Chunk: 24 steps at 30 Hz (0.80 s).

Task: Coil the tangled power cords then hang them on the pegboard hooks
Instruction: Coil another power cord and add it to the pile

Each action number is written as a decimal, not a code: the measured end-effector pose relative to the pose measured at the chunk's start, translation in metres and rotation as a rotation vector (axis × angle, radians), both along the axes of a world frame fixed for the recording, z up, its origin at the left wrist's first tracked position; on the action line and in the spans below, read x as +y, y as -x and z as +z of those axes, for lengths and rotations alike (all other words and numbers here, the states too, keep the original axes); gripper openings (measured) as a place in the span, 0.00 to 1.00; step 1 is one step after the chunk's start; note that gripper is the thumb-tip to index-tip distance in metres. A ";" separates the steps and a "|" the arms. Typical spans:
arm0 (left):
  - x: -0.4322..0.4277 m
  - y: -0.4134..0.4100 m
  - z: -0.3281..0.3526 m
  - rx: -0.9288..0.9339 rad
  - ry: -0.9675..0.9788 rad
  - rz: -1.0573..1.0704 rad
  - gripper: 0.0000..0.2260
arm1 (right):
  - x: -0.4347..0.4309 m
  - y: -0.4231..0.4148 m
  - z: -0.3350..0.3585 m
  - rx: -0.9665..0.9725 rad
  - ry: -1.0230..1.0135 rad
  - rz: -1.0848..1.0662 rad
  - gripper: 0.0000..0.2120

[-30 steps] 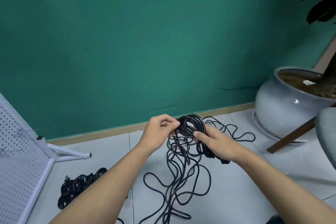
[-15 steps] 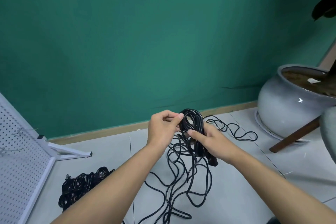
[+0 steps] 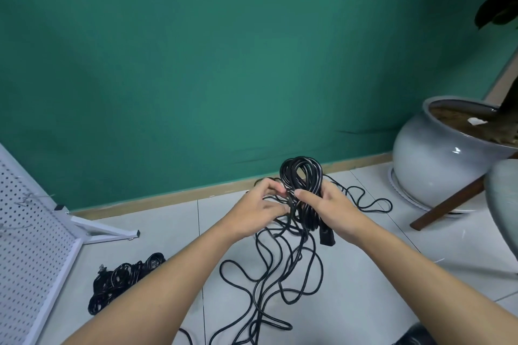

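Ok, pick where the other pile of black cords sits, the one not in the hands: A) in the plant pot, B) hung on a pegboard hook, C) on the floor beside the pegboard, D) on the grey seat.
C: the cord pile lies on the floor tiles, beside the lower edge of the white pegboard.

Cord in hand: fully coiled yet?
Partly: cord loops bunched in right hand, left hand pinching a strand, rest sprawled on floor.

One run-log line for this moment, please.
step: coiling | right hand: grips cord coil | left hand: pinches loose cord at coil | remainder: tangled on floor | pegboard: coil not hung
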State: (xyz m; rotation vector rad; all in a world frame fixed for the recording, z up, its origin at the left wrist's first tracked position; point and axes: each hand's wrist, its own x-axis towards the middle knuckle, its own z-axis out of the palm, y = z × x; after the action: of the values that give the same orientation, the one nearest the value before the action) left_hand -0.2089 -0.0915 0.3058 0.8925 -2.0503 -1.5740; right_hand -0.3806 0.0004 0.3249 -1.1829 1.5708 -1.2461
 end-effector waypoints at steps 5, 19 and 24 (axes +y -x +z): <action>-0.002 -0.002 -0.006 -0.056 0.220 -0.068 0.09 | 0.000 -0.002 0.001 0.015 0.021 -0.010 0.05; -0.001 -0.011 0.003 -0.247 0.202 -0.226 0.21 | -0.005 0.014 0.001 -0.047 0.119 -0.308 0.03; -0.009 -0.029 -0.007 -0.680 0.272 -0.287 0.17 | -0.005 0.033 0.001 -0.153 0.127 -0.426 0.03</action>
State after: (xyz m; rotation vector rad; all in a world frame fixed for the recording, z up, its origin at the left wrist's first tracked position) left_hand -0.1799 -0.1007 0.2992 1.1787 -2.8896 -1.1553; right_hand -0.4140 -0.0051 0.3261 -0.8252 1.7002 -1.6892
